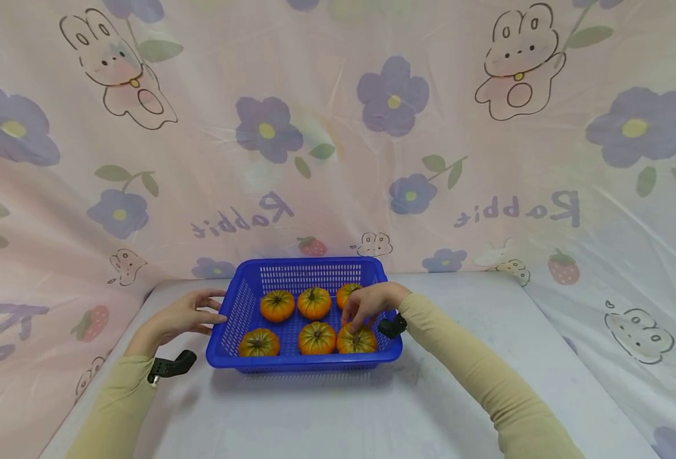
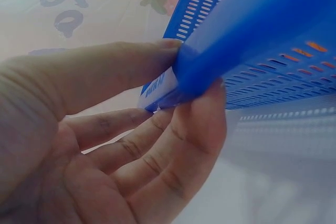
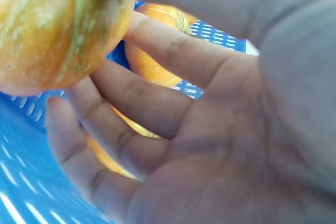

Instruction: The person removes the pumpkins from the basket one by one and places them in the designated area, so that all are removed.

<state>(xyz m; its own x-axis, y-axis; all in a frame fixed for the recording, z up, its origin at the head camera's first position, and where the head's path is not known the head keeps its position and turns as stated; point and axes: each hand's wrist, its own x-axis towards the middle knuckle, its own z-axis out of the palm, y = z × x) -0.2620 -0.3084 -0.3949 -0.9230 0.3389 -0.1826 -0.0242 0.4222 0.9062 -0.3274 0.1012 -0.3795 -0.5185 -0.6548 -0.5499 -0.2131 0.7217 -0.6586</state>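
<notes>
A blue plastic basket (image 1: pixel 303 362) with slotted walls stands on the white table, holding several small orange pumpkins (image 1: pixel 277 306). At its left side my left hand (image 1: pixel 191 313) grips the rim; in the left wrist view the thumb lies over the rim (image 2: pixel 231 30) and the fingers bend beneath it. My right hand (image 1: pixel 372 298) reaches into the basket's right part. Its thumb and fingers hold the front right pumpkin (image 1: pixel 357 343), which fills the upper left of the right wrist view. Another pumpkin (image 1: pixel 346 294) at the back right is partly hidden by that hand.
Two pumpkins, one at the front middle (image 1: pixel 317 339) and one at the front left (image 1: pixel 259 344), sit near the basket's front wall. A patterned curtain (image 1: pixel 338 172) hangs close behind the basket. The white tabletop (image 1: pixel 292 417) extends in front and to both sides.
</notes>
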